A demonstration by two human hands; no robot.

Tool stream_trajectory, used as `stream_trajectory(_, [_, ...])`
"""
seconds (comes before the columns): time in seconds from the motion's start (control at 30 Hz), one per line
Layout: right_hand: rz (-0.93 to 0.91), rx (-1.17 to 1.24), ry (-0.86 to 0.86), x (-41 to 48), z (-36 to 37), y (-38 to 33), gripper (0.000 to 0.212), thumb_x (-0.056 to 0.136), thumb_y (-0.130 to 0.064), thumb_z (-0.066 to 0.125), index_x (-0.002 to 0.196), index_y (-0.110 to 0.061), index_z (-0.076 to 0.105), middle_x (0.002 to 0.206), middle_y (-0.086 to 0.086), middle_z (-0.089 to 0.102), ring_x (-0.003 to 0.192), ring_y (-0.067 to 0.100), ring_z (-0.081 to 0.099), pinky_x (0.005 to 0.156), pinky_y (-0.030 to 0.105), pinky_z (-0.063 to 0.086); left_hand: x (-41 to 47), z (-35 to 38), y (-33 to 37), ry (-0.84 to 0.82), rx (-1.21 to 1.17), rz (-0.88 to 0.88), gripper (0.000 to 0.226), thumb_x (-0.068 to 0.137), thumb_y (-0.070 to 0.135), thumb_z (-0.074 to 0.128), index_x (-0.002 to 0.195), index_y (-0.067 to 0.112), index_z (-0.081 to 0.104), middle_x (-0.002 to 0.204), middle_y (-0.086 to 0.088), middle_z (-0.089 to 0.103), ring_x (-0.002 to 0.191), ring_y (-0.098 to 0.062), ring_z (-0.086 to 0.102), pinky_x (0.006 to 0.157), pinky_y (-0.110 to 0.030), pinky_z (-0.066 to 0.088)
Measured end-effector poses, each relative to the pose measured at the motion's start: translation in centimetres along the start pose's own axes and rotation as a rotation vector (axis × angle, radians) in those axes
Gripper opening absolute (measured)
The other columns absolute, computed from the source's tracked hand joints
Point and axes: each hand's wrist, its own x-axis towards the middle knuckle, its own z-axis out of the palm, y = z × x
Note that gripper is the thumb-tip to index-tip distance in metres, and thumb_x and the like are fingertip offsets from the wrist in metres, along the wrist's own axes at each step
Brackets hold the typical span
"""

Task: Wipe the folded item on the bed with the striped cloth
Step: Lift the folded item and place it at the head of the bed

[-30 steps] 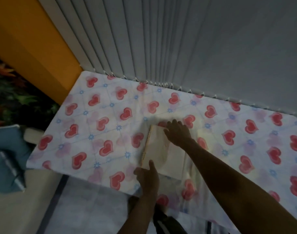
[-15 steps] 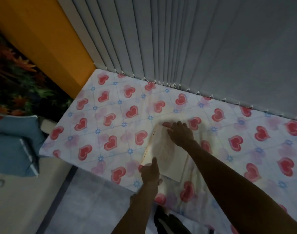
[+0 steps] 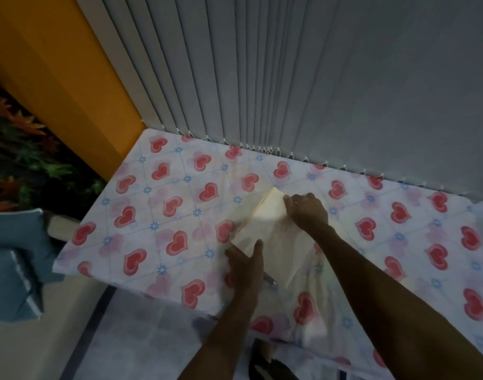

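Observation:
A cream folded item [image 3: 273, 237] with a thin orange-stitched left edge lies on the bed [image 3: 158, 215], which has a red-heart sheet. My left hand [image 3: 245, 266] is at the item's near-left corner, thumb on top and fingers beside the edge. At the item's far end my right hand [image 3: 307, 212] rests with its fingers curled over the edge. No separate striped cloth shows; anything under my right palm is hidden.
Grey vertical blinds [image 3: 262, 78] hang along the bed's far side. An orange wall [image 3: 56, 64] stands at the left. Blue cushions [image 3: 12, 270] sit left of the bed. Pale floor [image 3: 125, 338] lies below the near edge, with a dark object [image 3: 265, 363] beside my left arm.
My right hand went from lying flat on the item to curling its fingers at the far edge. My left hand stayed at the near corner. The view shifted right and closer.

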Motion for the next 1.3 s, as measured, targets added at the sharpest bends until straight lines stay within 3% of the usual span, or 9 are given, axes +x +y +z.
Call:
stream_trajectory(0.1, [0.078,0.142,0.116,-1.4,-2.4,0.1,0.066,0.104,-0.058,0.026,0.119,-0.011,0.069,0.119,0.015,0.070,0.103,0.034,0.066,0.097,0.052,0.054,-0.6,-0.9,2.5,-0.051,-0.010,0.113,0.088,0.093,0.051,0.067,0.157,0.019,0.015,0.157,-0.007,0.042,0.139,-0.033,0.047,0.113,-0.052,0.041])
stream_trajectory(0.23, [0.113,0.326,0.258,-3.5,-5.2,0.5,0.064,0.104,-0.058,0.029,0.120,-0.012,0.071,0.119,0.012,0.073,0.096,0.029,0.068,0.094,0.043,0.055,-1.0,-3.0,6.0,-0.099,-0.017,0.297,0.063,0.094,0.043,0.068,0.140,0.018,0.034,0.132,-0.004,0.060,0.121,-0.029,0.061,0.092,-0.035,0.052])
stream_trajectory(0.4, [0.120,0.440,0.332,-7.3,-6.9,0.3,0.057,0.105,-0.058,0.030,0.116,-0.018,0.070,0.123,0.008,0.071,0.088,0.020,0.060,0.082,0.034,0.046,-0.5,-5.6,9.1,-0.244,0.040,0.423,0.051,0.095,0.032,0.067,0.132,0.016,0.037,0.131,-0.007,0.066,0.115,-0.030,0.065,0.100,-0.047,0.056])
stream_trajectory(0.53, [0.134,0.538,0.280,-9.9,-7.4,-0.3,0.056,0.105,-0.058,0.032,0.125,-0.016,0.064,0.131,0.008,0.066,0.109,0.029,0.066,0.098,0.049,0.055,0.7,-7.1,10.5,-0.342,0.137,0.521,0.051,0.092,0.030,0.067,0.130,0.021,0.035,0.122,0.000,0.064,0.110,-0.027,0.065,0.095,-0.041,0.056])
stream_trajectory(0.7, [0.149,0.614,0.219,-11.3,-7.7,-0.9,0.056,0.106,-0.057,0.027,0.128,-0.017,0.059,0.132,0.009,0.065,0.116,0.033,0.065,0.098,0.055,0.055,3.1,-7.8,12.1,-0.459,0.216,0.568,0.049,0.085,0.036,0.063,0.125,0.034,0.035,0.123,0.004,0.066,0.093,-0.010,0.065,0.087,-0.039,0.057])
stream_trajectory(0.9, [0.146,0.751,0.185,-8.8,-7.9,-0.2,0.054,0.106,-0.058,0.022,0.124,-0.023,0.059,0.129,0.005,0.067,0.115,0.031,0.066,0.092,0.051,0.059,6.4,-5.6,14.5,-0.592,0.274,0.534,0.070,0.075,0.035,0.060,0.141,0.034,0.038,0.133,0.008,0.065,0.116,-0.023,0.066,0.099,-0.050,0.057])
stream_trajectory(1.1, [0.152,0.885,0.122,-3.3,-7.4,1.2,0.052,0.099,-0.070,0.021,0.120,-0.037,0.055,0.134,0.002,0.063,0.119,0.031,0.062,0.084,0.046,0.062,10.0,-2.3,16.8,-0.580,0.334,0.615,0.070,0.075,0.036,0.058,0.144,0.035,0.043,0.122,0.017,0.065,0.109,-0.013,0.065,0.070,-0.010,0.049])
stream_trajectory(1.2, [0.166,0.943,0.106,-0.2,-7.1,2.4,0.055,0.089,-0.084,0.023,0.113,-0.048,0.056,0.127,-0.007,0.061,0.118,0.027,0.064,0.070,0.031,0.062,12.2,-0.3,18.1,-0.610,0.338,0.604,0.077,0.078,0.036,0.061,0.151,0.034,0.037,0.129,0.012,0.066,0.116,-0.013,0.065,0.087,-0.023,0.054])
stream_trajectory(1.3, [0.213,0.983,0.078,3.0,-6.8,3.7,0.076,0.083,-0.091,0.026,0.134,-0.042,0.052,0.141,-0.002,0.056,0.126,0.031,0.058,0.074,0.039,0.064,14.2,1.9,19.1,-0.660,0.319,0.602,0.079,0.081,0.031,0.064,0.154,0.033,0.033,0.139,0.007,0.061,0.125,-0.013,0.059,0.105,-0.045,0.053])
